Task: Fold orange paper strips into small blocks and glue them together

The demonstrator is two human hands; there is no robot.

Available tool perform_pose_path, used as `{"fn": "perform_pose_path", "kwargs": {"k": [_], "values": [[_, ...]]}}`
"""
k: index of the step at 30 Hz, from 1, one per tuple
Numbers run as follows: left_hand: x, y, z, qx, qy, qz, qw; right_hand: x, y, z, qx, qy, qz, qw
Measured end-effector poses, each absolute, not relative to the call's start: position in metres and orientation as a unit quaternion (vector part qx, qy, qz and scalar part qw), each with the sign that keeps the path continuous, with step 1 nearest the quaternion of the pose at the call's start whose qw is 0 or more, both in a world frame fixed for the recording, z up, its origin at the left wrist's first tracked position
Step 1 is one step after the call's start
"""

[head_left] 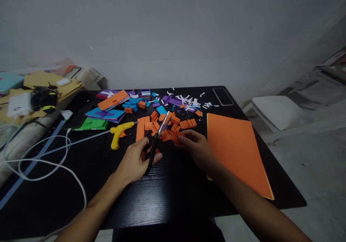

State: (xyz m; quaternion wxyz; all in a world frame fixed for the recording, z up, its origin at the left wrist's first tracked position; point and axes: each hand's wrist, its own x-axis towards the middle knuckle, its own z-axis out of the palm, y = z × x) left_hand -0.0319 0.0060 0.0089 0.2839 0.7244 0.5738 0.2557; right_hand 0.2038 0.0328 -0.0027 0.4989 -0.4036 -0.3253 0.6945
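My left hand is closed around the black handles of a pair of scissors, whose blades point up and away over a heap of small orange paper pieces. My right hand pinches an orange paper piece at the near edge of that heap, just right of the scissors. Several of the orange pieces look folded. Left of the heap lies a longer orange paper strip. A yellow glue gun rests on the table beyond my left hand.
A stack of orange sheets lies on the black table at right, below a phone. White and purple scraps scatter at the back. Folded coloured paper packets sit back left; a white cable loops at left. A white stool stands beyond.
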Motion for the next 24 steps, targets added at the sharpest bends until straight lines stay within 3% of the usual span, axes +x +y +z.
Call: {"fn": "perform_pose_path", "kwargs": {"k": [9,24], "values": [[-0.0278,0.003,0.006,0.781,0.579,0.121,0.2,0.209,0.0377,0.0042,-0.387,-0.317,0.662,0.558],[-0.0276,0.0016,0.0056,0.801,0.573,0.123,0.125,0.209,0.0362,0.0013,-0.398,-0.351,0.639,0.556]]}}
